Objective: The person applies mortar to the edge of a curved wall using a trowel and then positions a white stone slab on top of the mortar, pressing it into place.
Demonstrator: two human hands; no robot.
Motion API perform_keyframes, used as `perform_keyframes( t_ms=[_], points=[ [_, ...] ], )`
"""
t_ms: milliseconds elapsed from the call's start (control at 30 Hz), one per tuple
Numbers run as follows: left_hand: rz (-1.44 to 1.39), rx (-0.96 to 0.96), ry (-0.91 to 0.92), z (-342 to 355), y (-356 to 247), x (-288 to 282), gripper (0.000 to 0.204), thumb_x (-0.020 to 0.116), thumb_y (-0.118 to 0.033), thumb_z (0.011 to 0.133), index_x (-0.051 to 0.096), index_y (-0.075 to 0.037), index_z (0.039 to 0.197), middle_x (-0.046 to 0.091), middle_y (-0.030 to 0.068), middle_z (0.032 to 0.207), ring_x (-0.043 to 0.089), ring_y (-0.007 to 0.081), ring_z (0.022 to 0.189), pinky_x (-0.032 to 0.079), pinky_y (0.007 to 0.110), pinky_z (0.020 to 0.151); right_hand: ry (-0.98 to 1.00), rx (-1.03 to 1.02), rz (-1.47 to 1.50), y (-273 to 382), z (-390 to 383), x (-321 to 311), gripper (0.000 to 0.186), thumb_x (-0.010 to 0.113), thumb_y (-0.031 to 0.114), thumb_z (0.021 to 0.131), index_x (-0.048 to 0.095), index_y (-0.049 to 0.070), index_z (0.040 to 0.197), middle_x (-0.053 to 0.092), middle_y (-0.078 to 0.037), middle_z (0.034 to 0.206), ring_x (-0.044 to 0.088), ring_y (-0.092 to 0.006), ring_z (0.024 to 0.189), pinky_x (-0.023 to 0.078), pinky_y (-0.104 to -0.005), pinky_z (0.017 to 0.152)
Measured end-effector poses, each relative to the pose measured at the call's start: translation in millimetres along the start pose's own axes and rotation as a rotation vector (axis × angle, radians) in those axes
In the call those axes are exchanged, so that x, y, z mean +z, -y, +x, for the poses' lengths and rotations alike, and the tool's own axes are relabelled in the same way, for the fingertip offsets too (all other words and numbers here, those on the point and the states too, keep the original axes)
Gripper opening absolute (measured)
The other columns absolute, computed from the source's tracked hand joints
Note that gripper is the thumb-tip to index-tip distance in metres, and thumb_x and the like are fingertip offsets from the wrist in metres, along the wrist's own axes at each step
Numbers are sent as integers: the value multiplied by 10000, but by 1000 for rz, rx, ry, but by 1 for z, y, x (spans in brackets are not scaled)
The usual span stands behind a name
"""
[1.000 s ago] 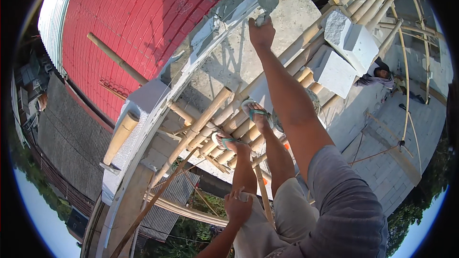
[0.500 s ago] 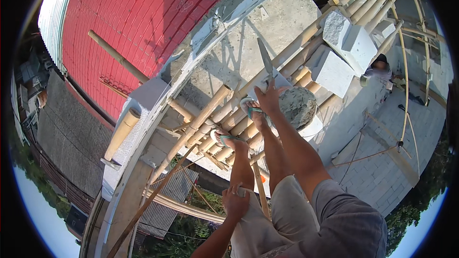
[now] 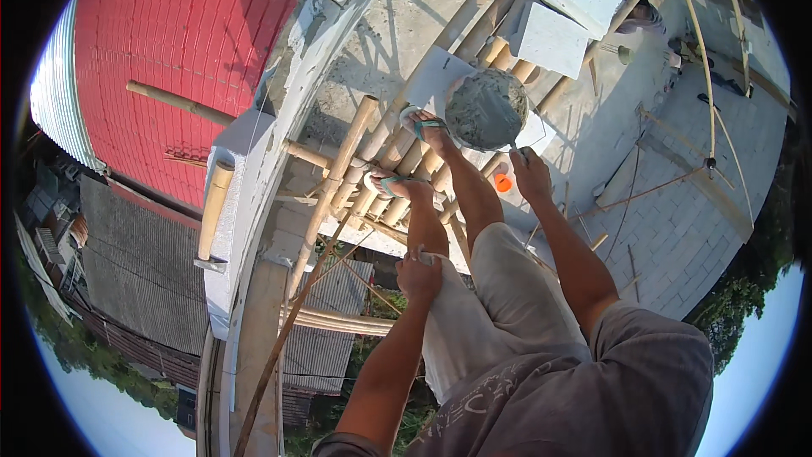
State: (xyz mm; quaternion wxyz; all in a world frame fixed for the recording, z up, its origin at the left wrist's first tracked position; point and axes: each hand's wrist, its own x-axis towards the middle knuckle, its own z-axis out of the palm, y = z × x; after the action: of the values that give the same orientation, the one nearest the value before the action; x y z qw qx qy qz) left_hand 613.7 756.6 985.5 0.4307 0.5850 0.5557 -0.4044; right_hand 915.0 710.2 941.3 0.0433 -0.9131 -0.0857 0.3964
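Note:
My right hand (image 3: pixel 531 173) is closed around the handle of a trowel (image 3: pixel 512 145) at the near right edge of a round container of grey wet mortar (image 3: pixel 486 110). The trowel's blade cannot be clearly told from the mortar. My left hand (image 3: pixel 420 275) lies over my left knee, fingers bent across the leg and holding nothing. Both my feet, in green-strapped sandals (image 3: pixel 429 124), stand on bamboo poles (image 3: pixel 397 151) left of the mortar.
White blocks (image 3: pixel 550 38) stand on the bamboo beyond the mortar. An upright pole (image 3: pixel 340 173) rises left of my feet. A wall edge (image 3: pixel 292 118) borders a red roof (image 3: pixel 186 25). Far below on the right, a person (image 3: pixel 643 17) is near a paved floor (image 3: pixel 677 228).
My right hand has come down and back from beyond the mortar to its near side, lowering the raised trowel to the mortar. My left hand stays on the knee. The view has shifted.

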Motion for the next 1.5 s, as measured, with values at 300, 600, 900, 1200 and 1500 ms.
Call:
perform_keyframes(
  t_ms=[300,600,900,1200,1500],
  points=[
    [-43,87,-17,5,-1,8,524,602,-371,807,571,-129,1271,583,149,1235,497,346,1160,422,431,991,-59,93,-166,-21,71,57,511,510,480,896,618,23,1096,676,-225,989,636,-407,966,472,-496,848],
    [-52,35,-32,-1,-1,5,519,603,-355,808,570,-122,1271,574,131,1255,482,339,1176,408,423,1007,-188,66,33,-82,17,63,467,621,505,842,666,45,908,670,-148,729,655,-279,678,492,-370,664],
    [-17,-9,10,-1,-7,0,543,610,-367,807,543,-149,1301,572,66,1276,501,306,1157,457,413,954,-157,-814,297,70,56,70,289,693,295,824,640,39,945,673,-154,865,670,-340,767,527,-399,664],
    [-115,-26,-23,-8,-4,1,536,621,-351,795,554,-145,1285,571,49,1280,505,305,1152,453,404,962,-86,-993,426,250,-20,198,334,752,277,775,642,155,1066,617,-84,877,624,-286,719,515,-379,610],
    [-193,-52,17,-8,-2,12,528,591,-353,800,553,-143,1283,558,53,1284,474,320,1182,421,462,977,-40,-999,442,213,-64,192,388,794,185,738,649,59,1075,616,-87,879,632,-250,758,522,-340,666]
  ],
)
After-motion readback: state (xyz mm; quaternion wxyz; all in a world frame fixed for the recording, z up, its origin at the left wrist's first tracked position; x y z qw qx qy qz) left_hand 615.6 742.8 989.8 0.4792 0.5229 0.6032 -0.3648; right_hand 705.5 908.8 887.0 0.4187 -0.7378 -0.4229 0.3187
